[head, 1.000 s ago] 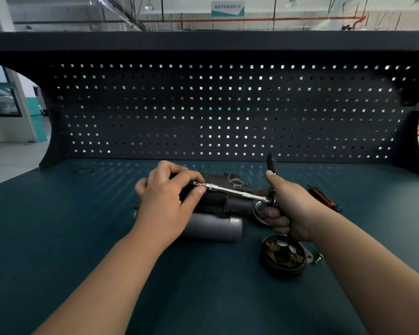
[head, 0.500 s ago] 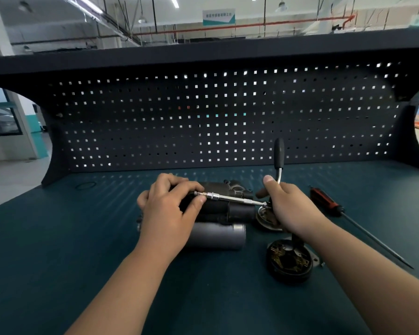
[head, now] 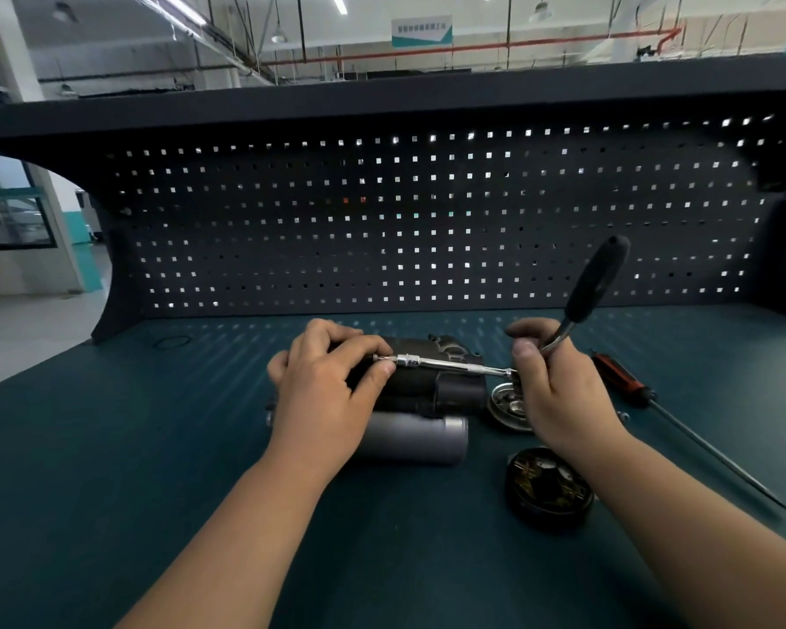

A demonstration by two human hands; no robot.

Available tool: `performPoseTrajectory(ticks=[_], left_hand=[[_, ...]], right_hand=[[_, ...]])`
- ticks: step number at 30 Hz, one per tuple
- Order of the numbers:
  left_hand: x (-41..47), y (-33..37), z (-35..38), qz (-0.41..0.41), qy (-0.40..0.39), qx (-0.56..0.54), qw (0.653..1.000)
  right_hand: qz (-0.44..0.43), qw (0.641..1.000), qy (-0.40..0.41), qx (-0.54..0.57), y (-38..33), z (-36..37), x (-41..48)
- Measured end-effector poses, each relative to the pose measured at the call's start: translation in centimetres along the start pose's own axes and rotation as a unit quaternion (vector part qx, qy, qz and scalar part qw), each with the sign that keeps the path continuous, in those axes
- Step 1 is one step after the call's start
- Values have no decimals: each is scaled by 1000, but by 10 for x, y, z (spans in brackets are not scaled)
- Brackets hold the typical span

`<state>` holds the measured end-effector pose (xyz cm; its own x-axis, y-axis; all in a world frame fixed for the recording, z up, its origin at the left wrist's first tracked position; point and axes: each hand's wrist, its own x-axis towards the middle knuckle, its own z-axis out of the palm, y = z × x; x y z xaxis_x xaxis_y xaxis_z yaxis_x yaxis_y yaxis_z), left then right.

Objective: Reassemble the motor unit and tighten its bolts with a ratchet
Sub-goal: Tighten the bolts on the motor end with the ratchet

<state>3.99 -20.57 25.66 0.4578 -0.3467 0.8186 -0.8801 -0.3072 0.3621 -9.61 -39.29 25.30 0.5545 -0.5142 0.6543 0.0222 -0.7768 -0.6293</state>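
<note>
While our left hand [head: 323, 401] pinches and right hand [head: 559, 392] grips the black-handled chrome ratchet [head: 454, 366], we judge its one-o'clock handle needs swinging to tighten the dark cylindrical motor unit [head: 432, 390].

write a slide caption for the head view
Left hand pinches the extension at the motor while the right hand grips the ratchet near its head, handle raised.

Two hands are over the bench [head: 110, 447], a left hand [head: 323, 401] and a right hand [head: 559, 392]. I count one motor unit [head: 427, 401] and one ratchet [head: 595, 279]. From the motor, one silvery disc [head: 504, 408] sits close in at three o'clock, one screwdriver [head: 618, 379] farther out at three, one round black cap [head: 547, 490] at five, and one thin dark ring [head: 172, 342] at ten.
</note>
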Motion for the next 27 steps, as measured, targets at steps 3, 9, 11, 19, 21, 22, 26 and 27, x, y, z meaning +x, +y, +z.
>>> performPoseTrajectory(ticks=[3, 9, 11, 19, 21, 22, 26, 27], left_hand=[[0, -1, 0, -3, -5, 4, 1000], [0, -2, -2, 2, -11, 2, 1000], [0, -2, -1, 2, -13, 2, 1000], [-1, 3, -1, -5, -10, 13, 1000], [-1, 3, -1, -6, -12, 18, 1000], [-1, 3, -1, -5, -14, 21, 1000], [-1, 3, -2, -4, -16, 27, 1000], [-1, 3, -1, -5, -16, 29, 999]], right_hand=[[10, 1000, -9, 17, 0, 0, 0], [201, 970, -90, 107, -14, -7, 17], [304, 924, -142, 186, -17, -9, 22], [319, 907, -125, 247, -9, 0, 21], [300, 901, -131, 284, -4, -2, 21], [295, 890, -137, 319, -2, -4, 22], [277, 841, -188, 426, 6, -16, 22], [272, 833, -203, 437, 8, -19, 22]])
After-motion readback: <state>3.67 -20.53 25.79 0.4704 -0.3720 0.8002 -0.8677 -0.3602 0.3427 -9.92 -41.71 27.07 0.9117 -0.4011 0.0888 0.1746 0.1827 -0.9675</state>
